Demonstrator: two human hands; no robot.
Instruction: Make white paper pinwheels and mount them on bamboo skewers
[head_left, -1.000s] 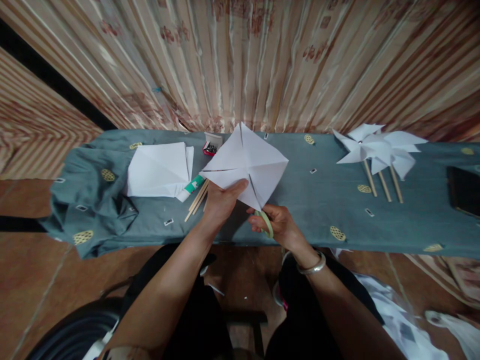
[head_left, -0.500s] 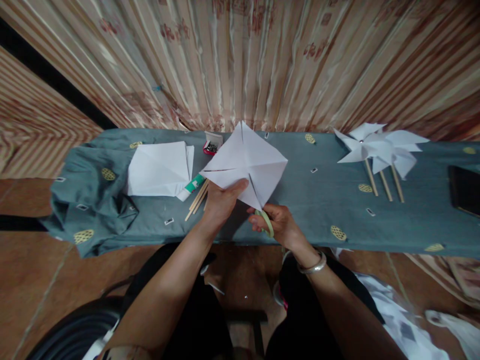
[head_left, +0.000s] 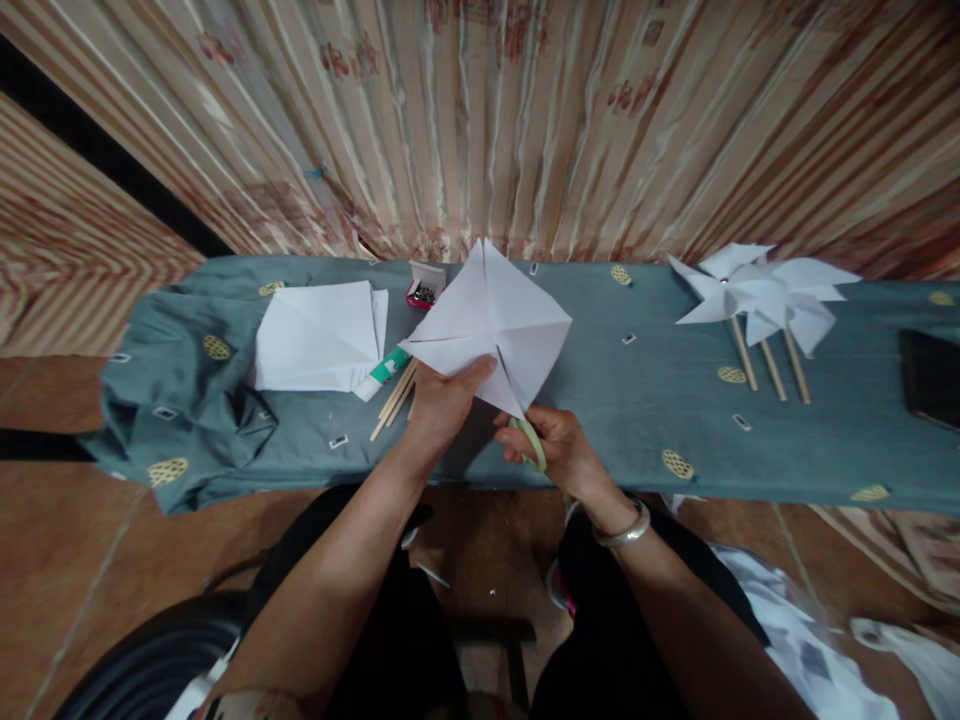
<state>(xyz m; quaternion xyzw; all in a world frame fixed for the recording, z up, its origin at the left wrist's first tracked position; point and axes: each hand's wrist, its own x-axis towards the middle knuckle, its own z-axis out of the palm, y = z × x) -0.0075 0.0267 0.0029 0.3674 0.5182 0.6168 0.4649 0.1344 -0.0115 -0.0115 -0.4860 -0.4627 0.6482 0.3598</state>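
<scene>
the left grip is closed in a narrow pinch on a square sheet of white paper, thumb pressed on top, the other fingers hidden beneath. the right grip, just beside it, is wrapped around the pale green handle of the scissors, which meet the sheet's near corner; how far apart the blades stand, i cannot tell. the sheet spreads above and between the two grips, off the worktop, with slits running inward from its far, left and near corners.

over the last second little has changed: both holds match, and only the sheet's right corner has drawn in slightly. the cutting therefore seems to be at the same stage, with the near slit in hand and the right corner seemingly uncut.

just left of the left grip lie wooden sticks and a glue tube; beyond them, a paper stack. farther ahead sits a small box of pins. well right of the right grip lie paper pinwheels.
</scene>
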